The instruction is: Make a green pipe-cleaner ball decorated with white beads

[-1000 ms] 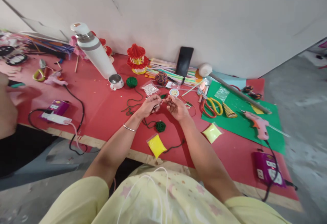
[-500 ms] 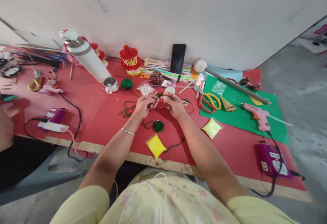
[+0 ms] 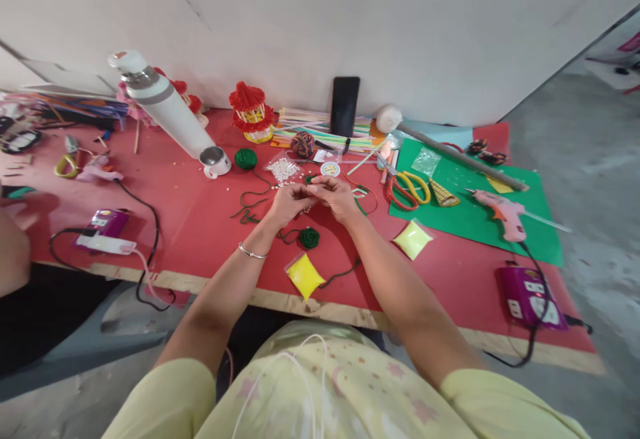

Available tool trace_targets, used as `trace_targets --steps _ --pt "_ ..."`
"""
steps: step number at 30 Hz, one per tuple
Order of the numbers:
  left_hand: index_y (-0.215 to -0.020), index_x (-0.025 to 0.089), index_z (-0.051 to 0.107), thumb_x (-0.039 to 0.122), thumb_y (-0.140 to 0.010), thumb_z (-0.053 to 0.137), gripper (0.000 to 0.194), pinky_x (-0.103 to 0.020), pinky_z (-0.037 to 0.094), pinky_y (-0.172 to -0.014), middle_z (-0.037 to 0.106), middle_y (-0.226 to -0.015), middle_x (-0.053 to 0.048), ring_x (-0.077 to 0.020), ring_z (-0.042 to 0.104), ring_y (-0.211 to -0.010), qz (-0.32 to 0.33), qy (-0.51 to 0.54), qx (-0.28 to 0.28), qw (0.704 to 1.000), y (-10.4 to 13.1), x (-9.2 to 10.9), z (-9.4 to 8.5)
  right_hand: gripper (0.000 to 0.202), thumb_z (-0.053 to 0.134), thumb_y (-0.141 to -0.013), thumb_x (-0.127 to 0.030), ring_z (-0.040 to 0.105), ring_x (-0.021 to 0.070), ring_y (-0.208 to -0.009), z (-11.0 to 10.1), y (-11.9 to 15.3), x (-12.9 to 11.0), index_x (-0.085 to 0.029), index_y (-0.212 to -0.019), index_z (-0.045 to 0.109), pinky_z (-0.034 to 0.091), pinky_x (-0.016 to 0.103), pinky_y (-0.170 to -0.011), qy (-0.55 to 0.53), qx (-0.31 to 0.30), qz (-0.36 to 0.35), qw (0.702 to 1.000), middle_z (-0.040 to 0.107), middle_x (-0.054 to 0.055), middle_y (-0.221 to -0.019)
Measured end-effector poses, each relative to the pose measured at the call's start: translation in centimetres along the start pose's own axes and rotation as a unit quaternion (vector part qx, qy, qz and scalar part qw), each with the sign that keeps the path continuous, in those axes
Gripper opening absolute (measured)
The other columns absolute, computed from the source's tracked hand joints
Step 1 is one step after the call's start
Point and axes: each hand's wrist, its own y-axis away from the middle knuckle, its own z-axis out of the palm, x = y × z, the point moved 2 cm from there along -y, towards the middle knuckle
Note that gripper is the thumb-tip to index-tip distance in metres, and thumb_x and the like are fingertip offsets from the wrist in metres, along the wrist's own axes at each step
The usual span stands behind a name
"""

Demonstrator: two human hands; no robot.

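- One left hand [image 3: 288, 203], one right hand [image 3: 338, 197]
- One beaded strand [image 3: 306, 209], mostly hidden; its beads too small to count
- One bag of white beads [image 3: 283, 169], contents uncountable
- One green yarn ball [image 3: 245, 158], one multicoloured yarn ball [image 3: 303, 145], one green yarn coil [image 3: 309, 237]
- Two yellow packets [image 3: 305, 276]
- Two glue guns [image 3: 507, 215]
- Two purple boxes [image 3: 530, 297]
- One flask [image 3: 173, 112], one cup [image 3: 214, 164], one phone [image 3: 345, 105]
- One patterned cone [image 3: 444, 193]
- One bracelet [image 3: 253, 253]

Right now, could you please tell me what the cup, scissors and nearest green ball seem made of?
Cup: shiny grey inside, likely steel; white outside, perhaps painted metal or plastic.
Scissors: grey blades, probably metal; smooth coloured handles, likely plastic.
Nearest green ball: matte, wound look, probably yarn.
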Motion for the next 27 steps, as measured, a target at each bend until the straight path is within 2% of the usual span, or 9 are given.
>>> trace_targets --steps 3,7,11,14,19,21,24,27 --pt "-0.074 0.015 0.065 0.035 -0.071 0.085 0.029 -0.021 0.036 -0.042 0.062 -0.055 0.002 -0.0074 0.050 -0.042 0.011 -0.023 0.000 1.000 0.1 -0.1 0.3 0.043 0.093 -0.061 -0.045 0.063 0.0132 -0.075 0.3 0.3 -0.4 -0.020 -0.091 0.074 0.051 0.027 -0.070 0.023 -0.015 -0.017 0.999 0.074 0.000 -0.085" --pt "-0.077 0.015 0.066 0.045 -0.074 0.083 0.035 -0.021 0.038 -0.043 0.067 -0.063 -0.002 -0.0089 0.057 -0.049 -0.034 0.099 -0.009 0.994 0.2 0.1 0.2 0.043 0.079 -0.077 -0.055 0.065 0.0167 -0.087 -0.4 0.4 -0.9 -0.021 -0.104 0.076 0.053 0.029 -0.076 0.065 0.029 -0.059 0.996 0.077 0.004 -0.103" --pt "-0.078 0.015 0.067 0.039 -0.065 0.089 0.035 -0.019 0.038 -0.044 0.067 -0.067 -0.002 -0.0097 0.060 -0.055 -0.075 0.181 -0.008 0.981 0.1 0.5 -0.3 0.028 0.072 -0.086 -0.046 0.067 0.0195 -0.093 -1.3 1.0 -1.1 -0.021 -0.099 0.079 0.052 0.033 -0.089 0.191 0.007 -0.107 0.976 0.078 0.003 -0.097" --pt "-0.078 0.015 0.066 0.037 -0.067 0.089 0.034 -0.018 0.039 -0.045 0.068 -0.068 -0.002 -0.0092 0.060 -0.055 -0.080 0.182 -0.021 0.980 0.1 0.5 -0.5 0.026 0.068 -0.091 -0.043 0.069 0.0215 -0.100 -1.2 1.9 -1.1 -0.024 -0.104 0.079 0.050 0.036 -0.095 0.257 -0.014 -0.141 0.956 0.078 0.004 -0.106" --pt "-0.077 0.014 0.067 0.039 -0.070 0.089 0.034 -0.019 0.038 -0.044 0.068 -0.064 -0.003 -0.0100 0.062 -0.053 -0.075 0.172 -0.055 0.981 0.1 0.4 -0.5 0.024 0.059 -0.098 -0.040 0.067 0.0212 -0.092 -0.7 2.7 -0.7 -0.024 -0.102 0.076 0.050 0.035 -0.087 0.351 -0.038 -0.193 0.916 0.076 0.005 -0.098" --pt "-0.077 0.013 0.067 0.039 -0.071 0.089 0.034 -0.019 0.038 -0.043 0.068 -0.064 -0.003 -0.0099 0.061 -0.052 -0.069 0.170 -0.062 0.981 0.1 0.3 -0.4 0.023 0.055 -0.100 -0.037 0.065 0.0208 -0.087 -0.7 2.7 -0.4 -0.023 -0.098 0.072 0.048 0.034 -0.082 0.392 -0.027 -0.214 0.894 0.072 0.006 -0.093" --pt "-0.076 0.013 0.067 0.040 -0.072 0.089 0.035 -0.018 0.035 -0.041 0.069 -0.065 -0.005 -0.0091 0.060 -0.050 -0.062 0.155 -0.063 0.984 0.0 0.1 -0.4 0.021 0.049 -0.101 -0.033 0.061 0.0211 -0.084 -0.8 2.7 0.0 -0.021 -0.094 0.065 0.046 0.033 -0.078 0.439 -0.006 -0.236 0.867 0.067 0.007 -0.091" --pt "-0.075 0.013 0.066 0.039 -0.069 0.090 0.036 -0.018 0.033 -0.040 0.070 -0.064 -0.005 -0.0072 0.055 -0.045 -0.063 0.152 -0.046 0.985 -0.1 -0.2 -0.4 0.018 0.044 -0.102 -0.029 0.060 0.0221 -0.088 -0.9 2.8 0.1 -0.022 -0.094 0.059 0.045 0.034 -0.081 0.463 -0.001 -0.250 0.850 0.064 0.008 -0.094"
